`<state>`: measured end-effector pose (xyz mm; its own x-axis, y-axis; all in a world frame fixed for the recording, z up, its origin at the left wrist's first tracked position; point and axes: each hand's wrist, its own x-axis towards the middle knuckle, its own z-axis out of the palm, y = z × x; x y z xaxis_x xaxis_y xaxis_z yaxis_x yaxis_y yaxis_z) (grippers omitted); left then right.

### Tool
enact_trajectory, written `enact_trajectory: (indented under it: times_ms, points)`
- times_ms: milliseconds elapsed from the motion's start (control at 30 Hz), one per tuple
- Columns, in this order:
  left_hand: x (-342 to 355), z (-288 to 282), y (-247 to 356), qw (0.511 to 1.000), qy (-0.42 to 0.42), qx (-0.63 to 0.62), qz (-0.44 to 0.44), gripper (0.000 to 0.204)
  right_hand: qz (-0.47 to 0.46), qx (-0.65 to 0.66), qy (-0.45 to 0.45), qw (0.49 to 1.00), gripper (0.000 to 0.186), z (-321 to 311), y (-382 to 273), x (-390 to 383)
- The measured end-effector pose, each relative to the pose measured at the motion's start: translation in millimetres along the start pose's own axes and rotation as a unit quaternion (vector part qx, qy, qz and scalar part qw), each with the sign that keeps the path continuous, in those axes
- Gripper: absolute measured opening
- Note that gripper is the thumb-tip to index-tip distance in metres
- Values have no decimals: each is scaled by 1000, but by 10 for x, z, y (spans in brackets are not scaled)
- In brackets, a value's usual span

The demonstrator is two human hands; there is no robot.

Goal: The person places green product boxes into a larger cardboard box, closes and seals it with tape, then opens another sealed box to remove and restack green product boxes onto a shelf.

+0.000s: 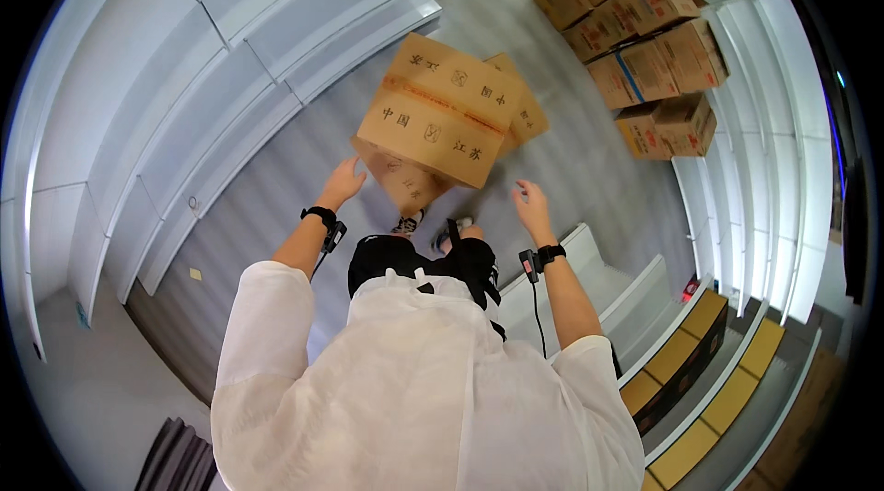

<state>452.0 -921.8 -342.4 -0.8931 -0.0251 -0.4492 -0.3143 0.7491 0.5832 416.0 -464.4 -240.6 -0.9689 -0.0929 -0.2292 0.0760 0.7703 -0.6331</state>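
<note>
A large brown cardboard box (433,113) with dark printing and orange tape sits at the centre, tilted, over another carton (525,122) behind it; a brown printed cardboard face (401,178) shows below its lower left edge. My left hand (343,180) is beside that lower left edge with loosely bent fingers and nothing visible in them; I cannot tell if it touches the cardboard. My right hand (531,203) hangs to the right of the box, apart from it, fingers spread and holding nothing. Both wrists wear black straps with small devices.
Stacked cartons (645,58) stand at upper right. Curved-looking white shelves (221,67) line the left and more shelves (764,169) the right. Lower right, racks hold yellow boxes (695,445), near a low white shelf unit (608,288). My feet are just below the central box.
</note>
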Motion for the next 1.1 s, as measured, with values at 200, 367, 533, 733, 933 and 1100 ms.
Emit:
enact_trajectory:
  times_ms: [200,367,533,733,933,1100]
  points:
    - [492,108,591,998,41,-22,44,55,-71,-38,-73,994,36,-29,226,999]
    - [856,642,1141,983,160,-19,-87,67,-54,-101,-123,986,53,58,368,2233]
    - [1047,1662,1177,849,233,-299,-368,82,-106,-194,-21,975,79,480,854,3407]
    - [1251,2217,1267,746,236,-494,-380,56,-8,-157,-223,962,83,434,861,4103]
    - [1352,2092,1354,734,255,-504,-376,44,-72,-174,-99,977,73,508,1030,3979]
    - [1191,2055,999,780,240,-433,-383,45,-44,-134,-78,987,69,473,1151,3469]
